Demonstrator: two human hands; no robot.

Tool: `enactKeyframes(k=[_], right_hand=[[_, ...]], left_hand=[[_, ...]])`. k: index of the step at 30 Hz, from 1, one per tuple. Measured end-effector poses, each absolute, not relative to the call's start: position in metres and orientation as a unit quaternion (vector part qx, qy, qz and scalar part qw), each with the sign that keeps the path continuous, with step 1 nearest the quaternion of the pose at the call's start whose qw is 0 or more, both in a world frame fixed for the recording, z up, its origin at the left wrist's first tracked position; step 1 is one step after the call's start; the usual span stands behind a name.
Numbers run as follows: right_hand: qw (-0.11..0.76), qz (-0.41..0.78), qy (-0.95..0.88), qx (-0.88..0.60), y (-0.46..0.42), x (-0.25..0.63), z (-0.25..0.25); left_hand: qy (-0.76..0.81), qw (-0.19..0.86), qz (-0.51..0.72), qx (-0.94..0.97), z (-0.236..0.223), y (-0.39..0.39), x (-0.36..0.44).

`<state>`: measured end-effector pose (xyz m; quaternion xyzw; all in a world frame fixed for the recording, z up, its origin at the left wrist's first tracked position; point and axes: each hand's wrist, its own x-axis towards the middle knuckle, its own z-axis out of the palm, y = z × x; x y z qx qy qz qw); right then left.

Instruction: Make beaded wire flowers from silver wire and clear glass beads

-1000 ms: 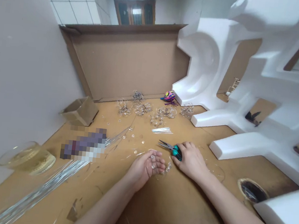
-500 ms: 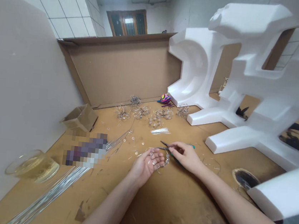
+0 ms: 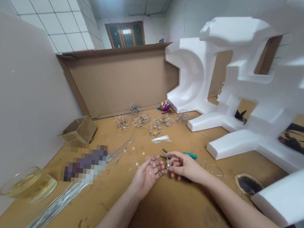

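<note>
My left hand [image 3: 146, 175] lies palm up and cupped, with small clear beads on thin wire [image 3: 167, 166] resting in its fingers. My right hand [image 3: 183, 167] meets it from the right, its fingertips pinching that beaded wire. Teal-handled needle-nose pliers [image 3: 180, 154] sit under my right hand, their jaws pointing left, and appear to be held in its palm. Loose clear beads [image 3: 137, 162] lie on the tan work board [image 3: 179, 212] just left of my hands.
Several wire-and-bead sprays [image 3: 140, 120] and a colourful toy [image 3: 164, 106] lie ahead, before a cardboard panel [image 3: 119, 84]. Long wires [image 3: 56, 205], a pixelated object [image 3: 86, 163], a glass bowl [image 3: 30, 184] and a small box [image 3: 80, 131] are left. Large white foam shapes [image 3: 197, 79] stand right.
My right hand has moved left and its fingertips now pinch the beaded wire, bringing both hands together. The view has tilted upward, showing more of the ceiling.
</note>
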<state>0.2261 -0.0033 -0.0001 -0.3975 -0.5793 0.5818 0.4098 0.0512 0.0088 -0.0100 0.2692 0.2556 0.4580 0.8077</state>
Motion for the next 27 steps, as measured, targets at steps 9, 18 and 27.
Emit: enactKeyframes(k=[9,18,27], right_hand=[[0.389,0.555,-0.593,-0.436,0.002,0.228,0.0],[0.334,0.412,-0.661,-0.531,0.005,0.229,-0.011],[0.149,0.103,-0.747,-0.639,0.074,0.224,0.02]], left_hand=[[0.311,0.742,0.442,0.396,-0.014,0.005,0.055],[0.445,0.637,0.37,0.509,-0.019,0.002,0.057],[0.492,0.471,0.383,0.624,-0.027,0.006,0.054]])
